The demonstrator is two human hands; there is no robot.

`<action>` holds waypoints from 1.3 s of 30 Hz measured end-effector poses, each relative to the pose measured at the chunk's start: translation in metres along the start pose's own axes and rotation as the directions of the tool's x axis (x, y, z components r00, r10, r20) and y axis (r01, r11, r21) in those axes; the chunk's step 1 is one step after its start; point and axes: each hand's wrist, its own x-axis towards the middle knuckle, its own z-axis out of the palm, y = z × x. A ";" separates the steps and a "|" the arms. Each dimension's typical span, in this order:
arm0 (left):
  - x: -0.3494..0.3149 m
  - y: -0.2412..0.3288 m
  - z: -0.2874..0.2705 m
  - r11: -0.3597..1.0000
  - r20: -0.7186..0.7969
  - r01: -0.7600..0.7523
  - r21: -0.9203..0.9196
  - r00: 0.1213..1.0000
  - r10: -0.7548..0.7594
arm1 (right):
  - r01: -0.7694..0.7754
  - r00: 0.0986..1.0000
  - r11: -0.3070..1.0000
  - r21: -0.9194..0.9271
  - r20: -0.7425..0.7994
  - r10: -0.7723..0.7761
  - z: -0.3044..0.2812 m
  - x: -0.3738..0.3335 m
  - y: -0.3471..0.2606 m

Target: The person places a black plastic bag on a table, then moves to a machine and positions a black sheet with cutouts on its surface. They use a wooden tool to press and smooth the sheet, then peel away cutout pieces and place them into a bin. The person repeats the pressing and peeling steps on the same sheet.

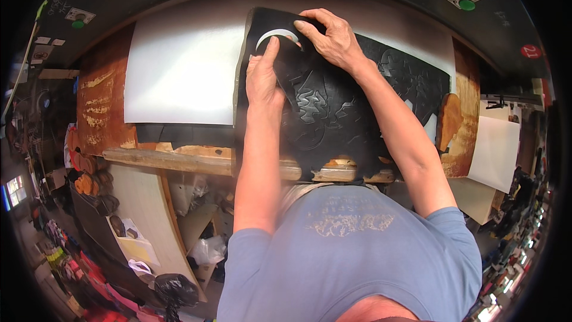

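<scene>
A black, leather-like sheet (pixel 325 86) with wrinkles and pressed-in curved lines is raised in front of me, over a pale board. Near its top a crescent-shaped gap (pixel 275 34) shows white. My left hand (pixel 264 80) is closed on the sheet beside this gap, its thumb up at the curved edge; its other fingers are partly hidden. At the sheet's upper right edge, my right hand (pixel 336 39) pinches the material between thumb and fingers. Another stretch of marked black sheet (pixel 411 74) lies to the right, under my right forearm.
A glossy white board (pixel 179 71) covers the bench's left part. Along the front runs a worn wooden edge (pixel 167 160). Dark machinery overhead carries green buttons (pixel 466 5). An orange-brown wooden piece (pixel 448 122) stands at the right. Bags and boxes crowd the lower left.
</scene>
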 end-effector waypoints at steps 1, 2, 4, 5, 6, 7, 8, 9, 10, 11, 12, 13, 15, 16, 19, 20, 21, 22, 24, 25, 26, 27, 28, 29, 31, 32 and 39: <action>-0.003 0.001 0.000 1.000 0.025 0.003 -0.002 1.000 -0.003 | -0.113 0.994 0.992 0.059 0.008 0.112 0.005 0.004 0.005; -0.007 0.002 0.001 1.000 0.002 0.019 0.002 1.000 -0.019 | -0.088 0.996 0.993 0.084 0.005 0.088 0.009 0.005 0.010; -0.017 0.003 0.003 1.000 0.085 0.012 -0.027 0.996 -0.010 | -0.143 0.990 0.985 0.102 0.009 0.143 0.015 0.005 0.018; -0.023 0.003 0.005 0.998 0.112 0.019 -0.060 0.994 -0.012 | -0.088 0.996 0.994 0.065 -0.019 0.090 0.018 0.005 0.021; -0.030 0.003 0.007 0.994 0.161 0.016 -0.111 0.987 0.002 | -0.087 0.995 0.993 0.078 -0.036 0.090 0.019 0.004 0.024; -0.035 0.002 0.009 0.995 0.188 0.011 -0.101 0.982 0.008 | -0.078 0.996 0.992 0.096 -0.045 0.082 0.020 0.004 0.026; -0.041 0.003 0.010 0.993 0.239 -0.020 -0.116 0.970 0.047 | -0.070 0.995 0.991 0.114 -0.056 0.077 0.021 0.003 0.028; -0.047 0.005 0.011 0.990 0.288 -0.049 -0.131 0.954 0.085 | -0.057 0.996 0.994 0.093 -0.063 0.063 0.022 0.004 0.029; -0.052 0.007 0.011 0.984 0.348 -0.073 -0.163 0.929 0.127 | -0.043 0.996 0.996 0.074 -0.071 0.048 0.022 0.005 0.029; -0.055 0.014 0.009 0.984 0.421 -0.174 0.030 0.895 0.145 | -0.035 0.996 0.998 0.052 -0.086 0.040 0.023 0.006 0.030; -0.058 0.017 0.008 0.984 0.347 -0.171 0.047 0.927 0.144 | -0.041 0.996 0.997 0.065 -0.079 0.046 0.023 0.006 0.030; -0.061 0.021 0.007 0.982 0.266 -0.180 0.047 0.950 0.162 | -0.047 0.995 0.996 0.072 -0.079 0.052 0.023 0.007 0.030; -0.061 0.031 0.005 0.987 0.164 -0.160 -0.030 0.973 0.162 | -0.037 0.996 0.997 0.064 -0.083 0.042 0.023 0.007 0.030; -0.062 0.036 0.004 0.973 0.138 -0.141 -0.180 0.976 0.167 | -0.024 0.996 0.999 0.049 -0.085 0.028 0.023 0.008 0.031; -0.057 0.047 0.000 0.864 0.196 -0.060 -0.501 0.964 0.181 | -0.042 0.995 0.997 0.058 -0.086 0.047 0.024 0.007 0.033; -0.054 0.049 -0.002 0.863 0.172 -0.074 -0.500 0.968 0.182 | -0.032 0.994 0.997 0.077 -0.097 0.039 0.025 0.007 0.033; -0.051 0.049 -0.003 0.859 0.127 -0.097 -0.502 0.975 0.184 | -0.065 0.994 0.995 0.081 -0.086 0.072 0.025 0.008 0.033; -0.048 0.048 -0.004 0.854 0.099 -0.123 -0.506 0.975 0.199 | -0.050 0.994 0.995 0.081 -0.091 0.057 0.025 0.007 0.032; -0.041 0.041 -0.006 0.916 -0.022 -0.210 -0.342 0.976 0.215 | -0.017 0.995 0.997 0.075 -0.099 0.025 0.022 0.007 0.030; -0.039 0.038 -0.007 0.926 0.046 -0.182 -0.329 0.977 0.208 | 0.005 0.992 0.996 0.091 -0.124 0.006 0.018 0.006 0.027; -0.037 0.033 -0.009 0.926 0.059 -0.148 -0.347 0.982 0.179 | 0.027 0.990 0.994 0.102 -0.142 -0.012 0.015 0.003 0.025; -0.036 0.031 -0.010 0.940 0.075 -0.169 -0.295 0.977 0.200 | 0.048 0.987 0.992 0.113 -0.159 -0.030 0.010 -0.001 0.022; -0.035 0.030 -0.012 0.938 0.091 -0.182 -0.295 0.972 0.217 | 0.143 0.986 0.985 0.100 -0.105 -0.132 0.006 -0.006 0.019; -0.034 0.029 -0.014 0.935 0.086 -0.174 -0.310 0.974 0.210 | 0.236 0.971 0.967 0.093 -0.046 -0.233 0.000 -0.017 0.015; -0.032 0.028 -0.016 0.921 0.049 -0.149 -0.359 0.983 0.178 | 0.391 0.911 0.920 0.043 0.128 -0.393 -0.003 -0.035 0.010; -0.029 0.029 -0.016 0.910 0.024 -0.135 -0.392 0.987 0.156 | 0.430 0.890 0.898 -0.097 0.210 -0.404 -0.002 -0.041 0.008; -0.008 0.026 -0.007 0.916 0.066 -0.159 -0.367 0.978 0.197 | 0.310 0.946 0.935 -0.173 -0.039 -0.321 0.023 -0.029 0.020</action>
